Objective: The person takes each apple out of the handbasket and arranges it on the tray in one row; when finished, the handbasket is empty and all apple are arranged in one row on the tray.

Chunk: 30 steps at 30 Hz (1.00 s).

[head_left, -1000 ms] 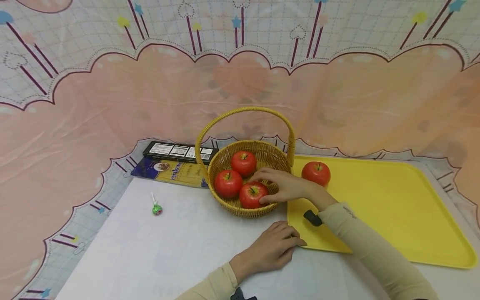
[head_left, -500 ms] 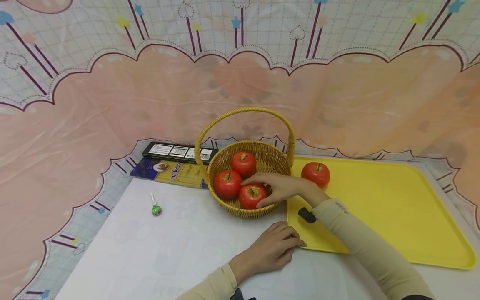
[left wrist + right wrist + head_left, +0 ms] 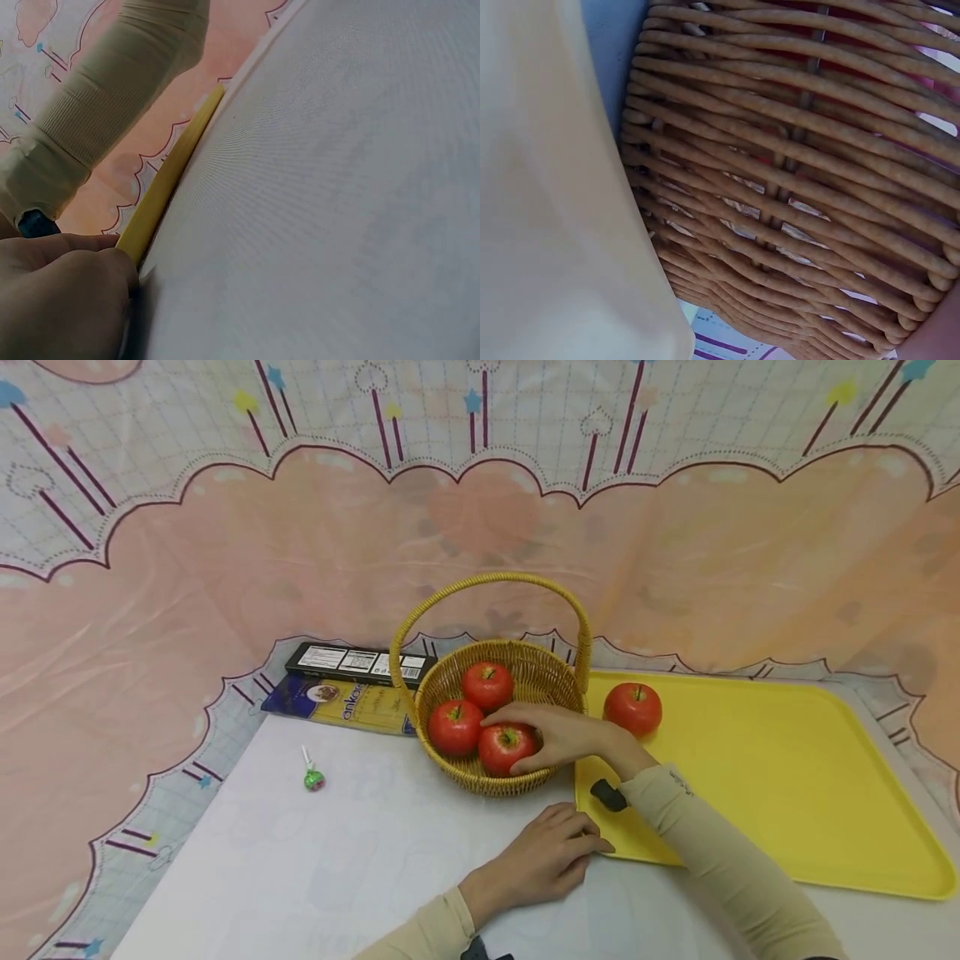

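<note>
A yellow wicker basket (image 3: 501, 784) with a tall arched handle holds three red apples. My right hand (image 3: 558, 735) reaches over its right side and grips the front apple (image 3: 504, 748) between thumb and fingers. Beside that one lie the left apple (image 3: 454, 729) and the back apple (image 3: 488, 685). In the right wrist view the basket's woven wall (image 3: 795, 157) fills most of the picture and hides the fingers. My left hand (image 3: 543, 853) rests on the table, its fingertips holding the near left corner of the yellow tray (image 3: 750, 760). The left wrist view shows the left hand (image 3: 67, 292) at the tray's rim (image 3: 172, 169).
Another red apple (image 3: 632, 709) sits on the tray near its left edge, behind my right forearm. A pasta packet (image 3: 352, 702) and a black box (image 3: 356, 663) lie left of the basket. A green lollipop (image 3: 314, 779) is on the white table (image 3: 300, 877).
My right hand has moved slightly left and closer around the front apple, which stays in the basket. The left hand keeps its place at the tray corner.
</note>
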{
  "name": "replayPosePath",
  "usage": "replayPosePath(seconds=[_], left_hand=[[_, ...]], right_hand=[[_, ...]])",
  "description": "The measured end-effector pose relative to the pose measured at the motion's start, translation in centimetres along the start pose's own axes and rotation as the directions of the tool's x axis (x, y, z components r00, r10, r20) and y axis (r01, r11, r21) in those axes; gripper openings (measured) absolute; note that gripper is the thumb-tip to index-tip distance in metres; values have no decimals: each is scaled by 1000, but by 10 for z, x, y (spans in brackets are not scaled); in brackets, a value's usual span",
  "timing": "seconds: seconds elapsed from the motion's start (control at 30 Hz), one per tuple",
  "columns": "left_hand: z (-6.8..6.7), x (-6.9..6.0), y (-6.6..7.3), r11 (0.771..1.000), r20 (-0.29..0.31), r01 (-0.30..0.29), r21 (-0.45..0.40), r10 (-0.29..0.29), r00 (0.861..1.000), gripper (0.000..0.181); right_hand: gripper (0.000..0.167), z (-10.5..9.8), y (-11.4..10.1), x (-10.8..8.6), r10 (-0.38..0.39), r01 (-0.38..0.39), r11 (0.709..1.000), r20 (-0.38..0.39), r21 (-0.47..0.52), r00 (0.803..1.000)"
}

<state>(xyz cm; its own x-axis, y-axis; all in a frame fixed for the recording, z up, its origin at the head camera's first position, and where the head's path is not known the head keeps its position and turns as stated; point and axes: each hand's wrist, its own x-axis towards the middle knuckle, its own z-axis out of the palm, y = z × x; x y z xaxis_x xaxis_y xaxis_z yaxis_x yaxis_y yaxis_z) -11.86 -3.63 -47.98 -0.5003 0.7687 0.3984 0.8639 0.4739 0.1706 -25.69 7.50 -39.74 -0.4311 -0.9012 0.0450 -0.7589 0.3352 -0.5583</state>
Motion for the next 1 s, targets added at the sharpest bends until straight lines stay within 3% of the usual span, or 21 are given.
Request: replayPosePath(seconds=[0.2,0.47,1.0], left_hand=[[-1,2,-2,1000,1,-1,8,1,1000,26],[0,1,0,1000,-6,1,11,-1,1000,25],[2,0,0,1000,-9,14,-10,-14,1000,25]], right_hand=[[63,-1,-1,-3,22,-23,1000,-55,-9,998],[60,2,-4,-7,49,-39,997,-158,64,986],[65,5,-11,-29,87,-16,978,-341,208,936]])
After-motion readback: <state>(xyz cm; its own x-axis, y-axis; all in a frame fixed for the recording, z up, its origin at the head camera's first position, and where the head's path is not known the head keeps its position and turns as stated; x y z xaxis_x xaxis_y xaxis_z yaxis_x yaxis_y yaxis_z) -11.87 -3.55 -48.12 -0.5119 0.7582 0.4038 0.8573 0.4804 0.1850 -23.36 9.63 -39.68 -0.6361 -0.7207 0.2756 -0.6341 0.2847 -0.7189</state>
